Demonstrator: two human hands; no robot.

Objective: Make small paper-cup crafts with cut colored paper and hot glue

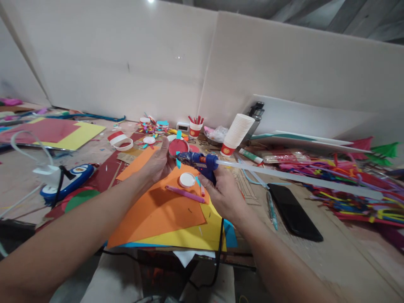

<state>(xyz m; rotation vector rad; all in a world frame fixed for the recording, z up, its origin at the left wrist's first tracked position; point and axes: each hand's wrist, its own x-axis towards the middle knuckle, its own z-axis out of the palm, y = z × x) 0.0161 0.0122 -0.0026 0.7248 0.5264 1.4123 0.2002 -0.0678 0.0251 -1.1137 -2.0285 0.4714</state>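
Observation:
My left hand (159, 163) grips a round cut-down paper cup piece (177, 147) with a red face and light-blue paper strips at its top and bottom. In my right hand (226, 192) is a blue hot glue gun (206, 166), its nozzle at the lower blue strip; whether it touches is unclear. A long, clear glue stick (293, 176) sticks out from the gun's back. Beneath both hands lie orange paper (158, 210) and yellow paper (192, 233), with a white round cup piece (187, 180) and a pink marker (184, 194) on top.
A stack of paper cups (238, 132) leans at the back. Right of my hand are a black phone (293, 210) and a pile of pipe cleaners (347, 185). A blue-and-white power strip (67, 183) lies left. The gun's black cord (220, 252) hangs over the table edge.

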